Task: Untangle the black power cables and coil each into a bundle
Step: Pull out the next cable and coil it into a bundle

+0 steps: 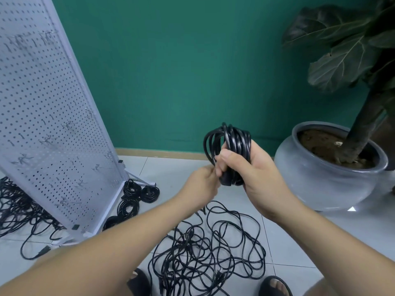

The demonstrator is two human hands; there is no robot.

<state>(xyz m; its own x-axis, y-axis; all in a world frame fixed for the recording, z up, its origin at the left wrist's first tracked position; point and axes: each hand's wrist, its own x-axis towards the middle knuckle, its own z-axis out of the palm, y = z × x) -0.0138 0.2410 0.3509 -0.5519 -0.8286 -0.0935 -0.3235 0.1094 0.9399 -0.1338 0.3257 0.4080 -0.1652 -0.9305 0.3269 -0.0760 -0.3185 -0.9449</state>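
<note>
One head-worn wide-angle camera looks forward and down, close over the left hand (202, 185) and right hand (254, 180) above tiled floor (171, 167).

We are gripping one glossy black coiled bundle (229, 150) upright in our right hand (252, 178), its loops rising above the fist. Below it a loose tangle of black cables (205, 248) is sprawling over the floor tiles (288, 242). Several small wound coils (128, 207) are lying flat to its left, and a second tangle (19, 206) is spreading at the far left.

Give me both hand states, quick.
Left hand: fingers curled beside the cable bundle; hold cannot be told.
Right hand: closed, holding the cable bundle.
</note>
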